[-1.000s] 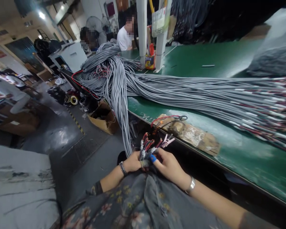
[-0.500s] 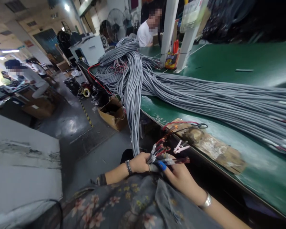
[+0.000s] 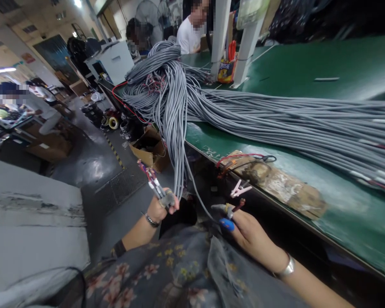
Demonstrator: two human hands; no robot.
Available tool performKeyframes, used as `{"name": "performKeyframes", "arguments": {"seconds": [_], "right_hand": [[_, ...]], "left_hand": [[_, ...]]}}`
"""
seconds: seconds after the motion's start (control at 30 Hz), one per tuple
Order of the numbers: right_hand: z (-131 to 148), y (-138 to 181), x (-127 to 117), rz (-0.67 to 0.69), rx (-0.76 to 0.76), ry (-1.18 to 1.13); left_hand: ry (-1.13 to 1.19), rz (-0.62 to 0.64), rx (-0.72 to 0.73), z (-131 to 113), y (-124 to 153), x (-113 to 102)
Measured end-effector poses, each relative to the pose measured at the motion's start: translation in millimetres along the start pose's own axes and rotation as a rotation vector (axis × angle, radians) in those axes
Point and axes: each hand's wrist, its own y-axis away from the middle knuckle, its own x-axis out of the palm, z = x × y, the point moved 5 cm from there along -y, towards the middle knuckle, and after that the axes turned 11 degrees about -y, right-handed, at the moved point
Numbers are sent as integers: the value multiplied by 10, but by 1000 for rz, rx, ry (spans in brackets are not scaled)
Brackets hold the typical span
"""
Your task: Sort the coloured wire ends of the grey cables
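Note:
My left hand (image 3: 158, 210) is closed around a bunch of grey cables (image 3: 179, 171), their stripped ends with coloured wires pointing up and to the left. My right hand (image 3: 248, 233), with a blue cover on the thumb and a worn wrap on a finger, pinches one grey cable (image 3: 197, 194) close to its end. Short dark-red wires stick out past its fingers. That cable runs slack from the hanging strand to the right hand. Just above the right hand is a pale pink clip (image 3: 240, 188) at the bench edge.
A large heap of grey cables (image 3: 276, 113) lies along the green bench (image 3: 349, 64) and hangs over its edge. A taped cardboard piece (image 3: 285, 194) with red and black leads rests at the front edge. An open carton (image 3: 149, 149) stands on the floor. Other people sit farther off.
My hands have moved apart. The left went left with the cable bunch; the right keeps a single cable, now drawn away from the bunch. The view has shifted slightly.

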Motion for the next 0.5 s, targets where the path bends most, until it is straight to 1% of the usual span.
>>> {"name": "performKeyframes", "arguments": {"seconds": [0.07,0.13,0.23,0.37,0.43,0.5], "right_hand": [[-95,4,26,14,35,-39],[-190,-27,93,42,61,-100],[-298,-107,251,121,97,-225],[-375,-164,388,150,162,-362],[-400,-152,406,138,201,-407],[-421,-126,407,126,242,-445]], "left_hand": [[49,-25,17,-42,21,-75],[81,-14,15,-55,17,-19],[73,27,-13,-35,-64,260],[70,60,-100,-16,-232,672],[40,109,-135,-27,-284,805],[-21,163,-172,-28,-301,871]]}}
